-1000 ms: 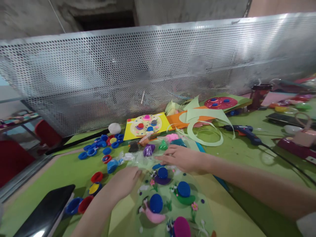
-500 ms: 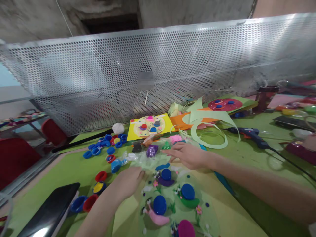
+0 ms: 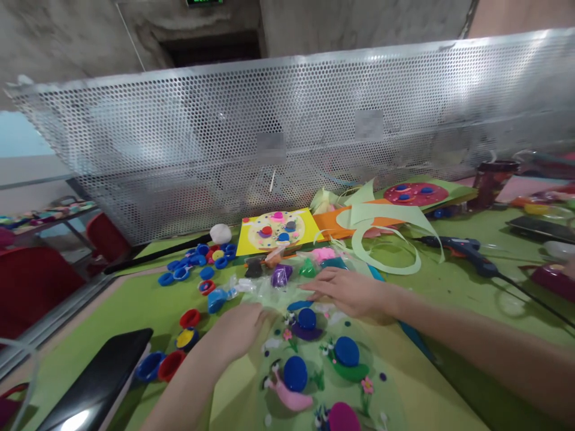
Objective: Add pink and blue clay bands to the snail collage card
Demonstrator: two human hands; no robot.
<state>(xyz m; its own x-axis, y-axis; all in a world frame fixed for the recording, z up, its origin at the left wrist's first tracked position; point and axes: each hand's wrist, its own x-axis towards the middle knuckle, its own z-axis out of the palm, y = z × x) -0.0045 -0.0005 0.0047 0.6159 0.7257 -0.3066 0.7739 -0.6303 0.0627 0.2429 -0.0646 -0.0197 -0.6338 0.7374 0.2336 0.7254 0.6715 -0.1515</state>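
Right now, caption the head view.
Left hand and right hand rest at the far edge of a bottle-cap snail collage on a green table.

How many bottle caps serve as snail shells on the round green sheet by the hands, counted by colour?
Blue caps: 3
Magenta cap: 1
Total: 4

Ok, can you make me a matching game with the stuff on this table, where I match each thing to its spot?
Things:
A glue gun
B phone
C white ball
D snails

Places:
1 on the round green sheet
2 near left corner
3 out on the right side
4 by the mesh, next to the blue caps

Pairs: A-3, B-2, C-4, D-1.
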